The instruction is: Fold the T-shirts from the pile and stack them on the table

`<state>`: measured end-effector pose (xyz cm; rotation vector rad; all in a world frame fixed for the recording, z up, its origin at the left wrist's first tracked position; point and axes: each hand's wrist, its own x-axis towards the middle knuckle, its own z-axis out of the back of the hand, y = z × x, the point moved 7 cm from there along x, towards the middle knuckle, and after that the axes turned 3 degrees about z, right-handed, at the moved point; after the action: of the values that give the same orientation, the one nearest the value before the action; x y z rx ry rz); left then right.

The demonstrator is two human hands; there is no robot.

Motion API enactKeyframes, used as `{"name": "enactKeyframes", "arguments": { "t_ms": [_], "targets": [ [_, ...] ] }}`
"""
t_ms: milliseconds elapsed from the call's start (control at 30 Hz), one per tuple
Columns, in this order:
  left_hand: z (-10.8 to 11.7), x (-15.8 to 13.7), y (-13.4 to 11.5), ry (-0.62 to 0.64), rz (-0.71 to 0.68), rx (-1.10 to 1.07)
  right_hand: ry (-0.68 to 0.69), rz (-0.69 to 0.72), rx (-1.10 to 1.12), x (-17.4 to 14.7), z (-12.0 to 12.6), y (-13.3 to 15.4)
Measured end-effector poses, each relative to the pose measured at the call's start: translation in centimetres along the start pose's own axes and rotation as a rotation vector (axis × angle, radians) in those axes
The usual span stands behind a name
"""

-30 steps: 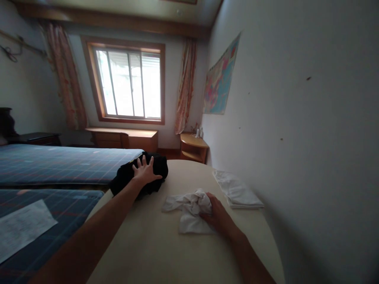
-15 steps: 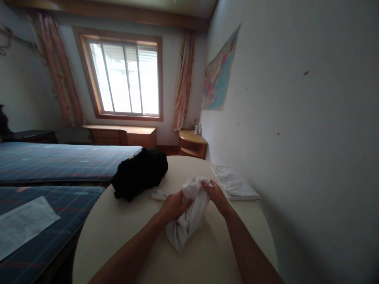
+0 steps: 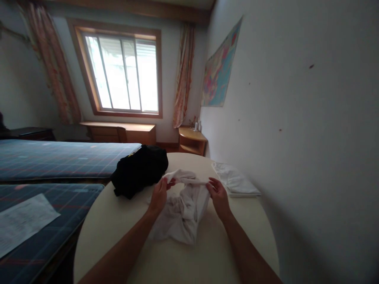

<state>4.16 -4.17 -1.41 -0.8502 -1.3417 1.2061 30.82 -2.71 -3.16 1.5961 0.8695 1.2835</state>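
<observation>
A crumpled white garment [image 3: 186, 207] lies partly on the round table, with its upper edge lifted and stretched between my hands. My left hand [image 3: 160, 193] pinches that edge on the left, its fingers curled in the cloth. At the right end of the same edge, my right hand [image 3: 217, 193] grips the cloth between thumb and fingers. The garment's exact kind is hidden by its folds. To the right of my right hand rests a folded white garment [image 3: 237, 180]. A bunched black garment [image 3: 140, 169] sits beyond my left hand.
The cream round table [image 3: 100, 244] stands close to the wall [image 3: 296, 165] on the right. Two plaid mattresses [image 3: 68, 157] are on the left, the nearer with a paper sheet [image 3: 26, 221] on it. A desk [image 3: 118, 128] and corner shelf [image 3: 192, 136] stand beneath the window.
My hands have moved apart, the left one outward and up. The white garment, bunched between them before, now spreads wider with its edge drawn out. The view has tilted slightly.
</observation>
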Motion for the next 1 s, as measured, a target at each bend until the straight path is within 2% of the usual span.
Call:
{"name": "enactKeyframes", "arguments": {
  "t_ms": [33,100,200,267,333,400,500,633,700,800,900,1000],
  "targets": [
    [-0.1,0.0,0.1,0.034,0.012,-0.031,-0.045,-0.006,0.009,0.5,0.9,-0.1],
    [-1.4,-0.9,-0.1,0.182,-0.017,0.045,-0.095,-0.023,-0.009,1.1,2.5,-0.5],
    [-4.5,-4.0,-0.8,0.427,-0.198,0.383,-0.103,0.029,-0.184,1.4,3.6,-0.4],
    [-6.0,-5.9,-1.3,0.484,-0.326,0.582,-0.055,0.13,-0.35,1.1,3.1,0.3],
    [-6.7,-6.6,-1.6,0.478,-0.386,0.67,0.055,0.248,-0.504,0.3,1.6,1.1],
    [-6.8,-6.5,-1.9,0.457,-0.399,0.659,0.199,0.331,-0.645,-0.6,-0.1,1.4],
    [-6.0,-5.6,-2.3,0.413,-0.391,0.565,0.342,0.355,-0.814,-1.5,-1.5,1.0],
    [-5.1,-5.3,-2.6,0.377,-0.311,0.461,0.27,0.329,-0.939,-1.1,-1.0,1.3],
    [-5.6,-6.0,-3.1,0.454,-0.382,0.432,0.207,0.329,-0.946,-0.8,-0.5,2.2],
    [-6.8,-7.6,-4.2,0.622,-0.583,0.454,0.175,0.376,-0.867,-0.9,-0.4,3.6],
    [-7.9,-9.3,-4.8,0.761,-0.719,0.519,0.323,0.454,-0.736,-1.8,-1.7,4.2],
    [-8.7,-11.0,-5.5,0.816,-0.815,0.566,0.507,0.42,-0.722,-2.7,-3.1,3.3]
  ]
}}
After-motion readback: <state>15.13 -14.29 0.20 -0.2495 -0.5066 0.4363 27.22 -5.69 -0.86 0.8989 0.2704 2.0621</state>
